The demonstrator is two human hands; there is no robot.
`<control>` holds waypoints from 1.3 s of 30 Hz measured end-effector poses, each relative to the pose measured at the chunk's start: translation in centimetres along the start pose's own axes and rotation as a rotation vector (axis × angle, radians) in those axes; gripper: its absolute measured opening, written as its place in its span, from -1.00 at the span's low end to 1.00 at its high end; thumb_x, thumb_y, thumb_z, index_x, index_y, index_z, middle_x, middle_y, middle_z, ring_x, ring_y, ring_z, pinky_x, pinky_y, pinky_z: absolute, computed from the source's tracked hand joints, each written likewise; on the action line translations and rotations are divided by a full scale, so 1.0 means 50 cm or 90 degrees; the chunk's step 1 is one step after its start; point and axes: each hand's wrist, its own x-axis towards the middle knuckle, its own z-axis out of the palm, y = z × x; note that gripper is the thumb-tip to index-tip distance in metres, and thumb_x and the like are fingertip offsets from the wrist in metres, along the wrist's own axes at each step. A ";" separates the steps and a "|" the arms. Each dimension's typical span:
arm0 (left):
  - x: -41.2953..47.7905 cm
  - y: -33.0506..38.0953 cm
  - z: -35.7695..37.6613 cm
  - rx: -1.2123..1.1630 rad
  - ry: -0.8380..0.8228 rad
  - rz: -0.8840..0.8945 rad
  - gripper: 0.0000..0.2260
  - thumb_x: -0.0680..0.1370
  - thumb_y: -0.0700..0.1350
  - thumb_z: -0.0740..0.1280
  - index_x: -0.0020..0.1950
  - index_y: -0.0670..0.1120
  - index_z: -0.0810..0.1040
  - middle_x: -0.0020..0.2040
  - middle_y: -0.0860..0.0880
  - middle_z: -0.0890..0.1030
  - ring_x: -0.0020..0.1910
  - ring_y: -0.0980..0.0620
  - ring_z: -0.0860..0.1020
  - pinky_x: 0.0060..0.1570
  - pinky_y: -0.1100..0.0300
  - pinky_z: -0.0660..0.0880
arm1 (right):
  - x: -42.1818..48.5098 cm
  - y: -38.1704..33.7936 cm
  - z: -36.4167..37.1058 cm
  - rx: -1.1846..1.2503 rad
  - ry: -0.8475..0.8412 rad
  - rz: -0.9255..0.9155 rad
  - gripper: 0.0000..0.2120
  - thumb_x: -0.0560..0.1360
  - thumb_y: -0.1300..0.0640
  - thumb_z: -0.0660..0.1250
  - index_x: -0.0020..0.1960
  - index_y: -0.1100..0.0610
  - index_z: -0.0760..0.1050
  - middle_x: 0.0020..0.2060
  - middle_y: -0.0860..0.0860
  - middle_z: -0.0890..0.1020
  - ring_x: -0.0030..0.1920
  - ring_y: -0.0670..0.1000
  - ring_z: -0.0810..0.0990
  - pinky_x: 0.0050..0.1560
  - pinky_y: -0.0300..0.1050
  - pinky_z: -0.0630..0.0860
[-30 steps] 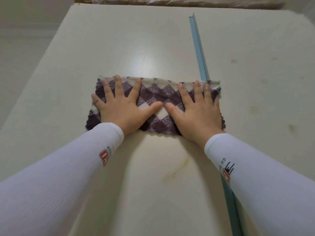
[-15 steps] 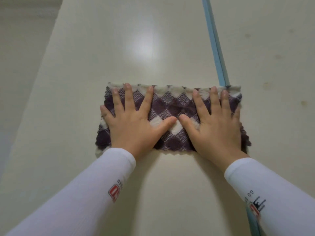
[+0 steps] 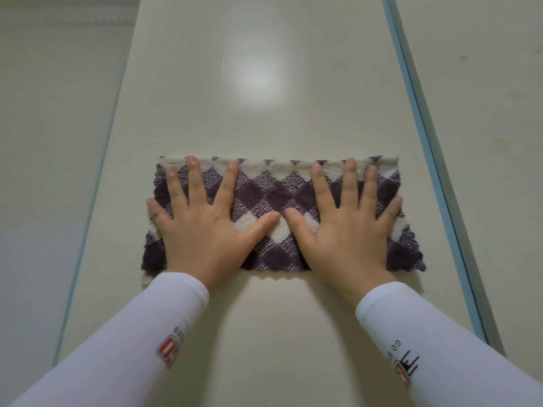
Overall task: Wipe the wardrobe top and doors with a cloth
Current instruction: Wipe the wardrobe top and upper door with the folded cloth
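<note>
A folded purple-and-cream checked cloth [image 3: 273,198] lies flat against the cream wardrobe panel [image 3: 258,83]. My left hand [image 3: 202,230] presses flat on the cloth's left half, fingers spread. On the right half my right hand [image 3: 346,233] presses the same way, and the two thumbs nearly touch at the middle. Neither hand curls around the cloth. The cloth's right end stops just short of a blue strip [image 3: 426,142] that runs along the panel's right side. Both arms wear white sleeves.
A second cream panel [image 3: 499,113] with a few faint spots lies beyond the blue strip. The wiped panel's left edge [image 3: 88,218] has a thin pale blue line, with a plain wall [image 3: 44,142] past it. A light reflection shines above the cloth.
Both hands have slid the cloth down the panel toward me and slightly left. It no longer overlaps the blue strip, and the panel's far edge has left the view.
</note>
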 end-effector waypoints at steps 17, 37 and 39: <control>-0.089 -0.202 -0.036 0.027 -0.032 -0.074 -0.19 0.25 0.55 -0.17 0.44 0.25 -0.18 0.53 -0.16 -0.08 0.47 -0.26 -0.06 0.29 -0.33 0.01 | -0.099 -0.194 0.042 0.012 0.020 -0.101 -0.37 0.48 -0.30 -0.17 0.50 -0.12 -0.09 0.51 0.15 -0.04 0.48 0.27 -0.15 0.25 0.46 -0.30; -0.103 0.057 0.016 -0.015 -0.032 0.004 -0.18 0.24 0.55 -0.22 0.42 0.26 -0.30 0.51 -0.12 -0.29 0.44 -0.24 -0.32 0.28 -0.37 -0.24 | -0.090 0.086 0.005 -0.016 -0.019 -0.028 -0.32 0.38 -0.45 -0.28 0.42 -0.24 -0.34 0.49 -0.07 -0.28 0.47 0.05 -0.32 0.35 0.33 -0.27; -0.092 0.088 0.019 -0.014 -0.030 0.017 -0.17 0.24 0.55 -0.22 0.44 0.25 -0.28 0.51 -0.13 -0.28 0.44 -0.25 -0.32 0.28 -0.37 -0.24 | -0.078 0.113 -0.003 -0.015 -0.024 -0.014 -0.34 0.42 -0.45 -0.26 0.44 -0.24 -0.31 0.51 -0.05 -0.24 0.48 0.05 -0.31 0.35 0.33 -0.27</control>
